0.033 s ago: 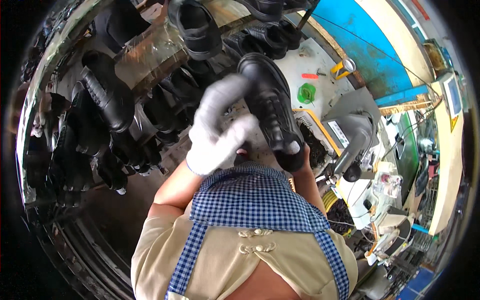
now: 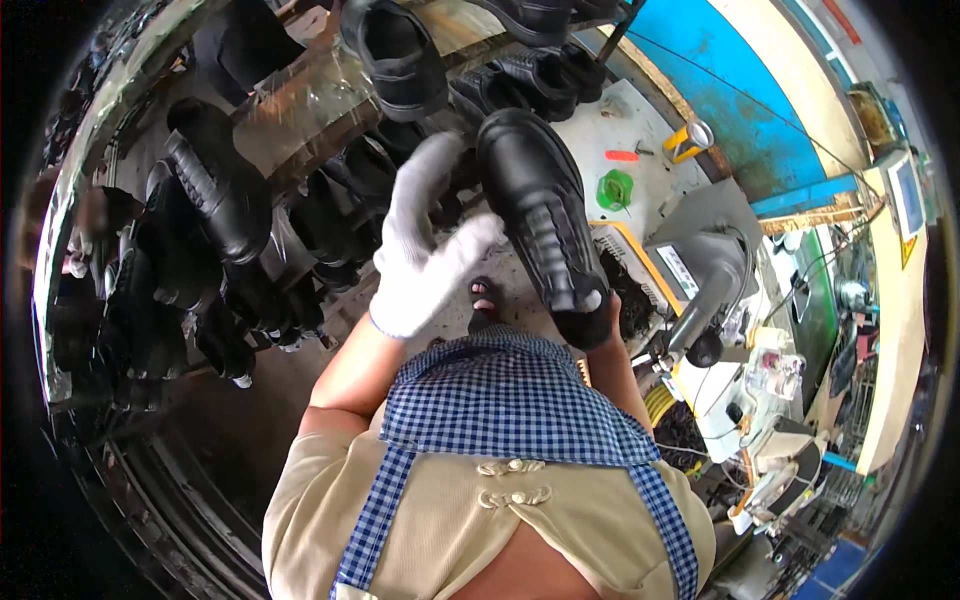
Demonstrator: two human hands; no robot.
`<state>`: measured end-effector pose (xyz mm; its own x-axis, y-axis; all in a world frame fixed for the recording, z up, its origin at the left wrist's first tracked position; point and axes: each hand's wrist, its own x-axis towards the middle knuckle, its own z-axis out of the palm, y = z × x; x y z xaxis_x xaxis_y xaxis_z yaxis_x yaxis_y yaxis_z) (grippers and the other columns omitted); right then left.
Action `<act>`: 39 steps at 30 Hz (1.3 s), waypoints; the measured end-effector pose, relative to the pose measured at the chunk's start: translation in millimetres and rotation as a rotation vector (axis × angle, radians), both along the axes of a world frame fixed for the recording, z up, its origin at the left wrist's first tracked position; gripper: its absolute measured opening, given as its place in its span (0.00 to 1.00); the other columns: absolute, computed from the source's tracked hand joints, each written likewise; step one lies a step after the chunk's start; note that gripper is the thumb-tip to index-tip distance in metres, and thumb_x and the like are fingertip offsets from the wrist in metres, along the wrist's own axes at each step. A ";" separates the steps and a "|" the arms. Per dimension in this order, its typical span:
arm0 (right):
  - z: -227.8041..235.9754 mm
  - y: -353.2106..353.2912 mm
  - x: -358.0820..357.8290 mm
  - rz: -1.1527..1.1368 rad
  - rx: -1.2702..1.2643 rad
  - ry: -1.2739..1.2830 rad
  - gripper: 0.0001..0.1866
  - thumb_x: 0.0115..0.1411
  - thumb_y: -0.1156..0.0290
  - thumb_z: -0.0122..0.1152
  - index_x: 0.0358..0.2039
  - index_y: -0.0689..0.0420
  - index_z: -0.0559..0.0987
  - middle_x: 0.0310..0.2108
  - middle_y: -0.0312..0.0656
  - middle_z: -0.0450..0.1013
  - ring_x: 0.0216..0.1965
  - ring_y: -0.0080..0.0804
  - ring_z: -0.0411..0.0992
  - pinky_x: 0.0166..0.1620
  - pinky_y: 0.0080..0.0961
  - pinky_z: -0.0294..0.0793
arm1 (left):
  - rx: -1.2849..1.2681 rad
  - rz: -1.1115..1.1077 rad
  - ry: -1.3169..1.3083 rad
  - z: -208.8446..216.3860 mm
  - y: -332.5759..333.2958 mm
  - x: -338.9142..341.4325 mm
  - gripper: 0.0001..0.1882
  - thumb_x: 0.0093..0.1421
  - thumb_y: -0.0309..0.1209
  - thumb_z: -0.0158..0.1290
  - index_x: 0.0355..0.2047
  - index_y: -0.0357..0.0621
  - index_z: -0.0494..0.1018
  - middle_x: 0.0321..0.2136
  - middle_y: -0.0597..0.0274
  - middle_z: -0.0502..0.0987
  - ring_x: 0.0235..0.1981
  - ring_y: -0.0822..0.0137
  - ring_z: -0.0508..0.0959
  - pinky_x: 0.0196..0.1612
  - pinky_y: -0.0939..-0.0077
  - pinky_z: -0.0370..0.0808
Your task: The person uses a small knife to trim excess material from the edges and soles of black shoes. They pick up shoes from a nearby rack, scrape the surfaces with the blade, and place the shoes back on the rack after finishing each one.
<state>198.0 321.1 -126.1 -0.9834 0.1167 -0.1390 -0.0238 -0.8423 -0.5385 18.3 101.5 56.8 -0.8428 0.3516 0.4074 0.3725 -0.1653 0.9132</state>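
Note:
A black lace-up shoe (image 2: 535, 190) is held up in front of me, its toe pointing away and its laced upper facing me. My right hand (image 2: 613, 312) grips it at the heel end; most of that hand is hidden behind and inside the shoe, and a small pale spot shows near the opening. To the left of the shoe, my left hand (image 2: 425, 245) wears a white glove with greyish fingers. Its thumb and fingers are spread apart around nothing, with the thumb close to the shoe's side.
Racks with many black shoes (image 2: 215, 185) fill the left and far side. At right stand a grey machine (image 2: 700, 255) and a white worktop (image 2: 640, 125) bearing a green container (image 2: 614, 188) and a yellow can (image 2: 688, 141). A sandalled foot (image 2: 484, 293) shows below.
My left hand has drawn back slightly leftward from the shoe, its fingers now less blurred. The shoe in my right hand has barely shifted. More of the foot below is visible.

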 end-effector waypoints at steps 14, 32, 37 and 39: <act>4.9 0.6 -42.3 0.110 0.442 -0.512 0.24 0.65 0.52 0.56 0.50 0.60 0.77 0.43 0.43 0.78 0.38 0.28 0.76 0.39 0.25 0.76 | 0.276 -0.135 -0.403 -3.6 -8.5 -24.8 0.34 0.51 0.25 0.67 0.56 0.38 0.64 0.49 0.57 0.74 0.50 0.67 0.74 0.56 0.69 0.71; 276.5 -8.4 -122.7 0.173 2.101 0.871 0.07 0.49 0.76 0.66 0.31 0.56 0.80 0.29 0.35 0.73 0.24 0.31 0.77 0.26 0.27 0.76 | -0.407 -0.338 0.043 34.6 -12.6 -21.1 0.33 0.46 0.45 0.71 0.46 0.37 0.76 0.39 0.54 0.80 0.41 0.64 0.81 0.47 0.71 0.76; 292.5 -8.8 -127.1 0.446 2.231 0.885 0.11 0.47 0.74 0.68 0.28 0.57 0.73 0.26 0.38 0.68 0.22 0.36 0.74 0.25 0.32 0.72 | -0.438 -0.374 0.106 25.4 -1.4 -19.1 0.30 0.45 0.47 0.70 0.42 0.39 0.77 0.35 0.56 0.81 0.35 0.62 0.82 0.43 0.70 0.77; 292.6 -14.3 -125.3 0.456 2.356 0.869 0.12 0.47 0.72 0.69 0.27 0.58 0.72 0.26 0.39 0.68 0.24 0.38 0.74 0.26 0.34 0.73 | -0.444 -0.421 0.121 28.7 -1.3 -20.1 0.30 0.48 0.48 0.67 0.43 0.38 0.76 0.35 0.54 0.81 0.36 0.59 0.82 0.43 0.69 0.77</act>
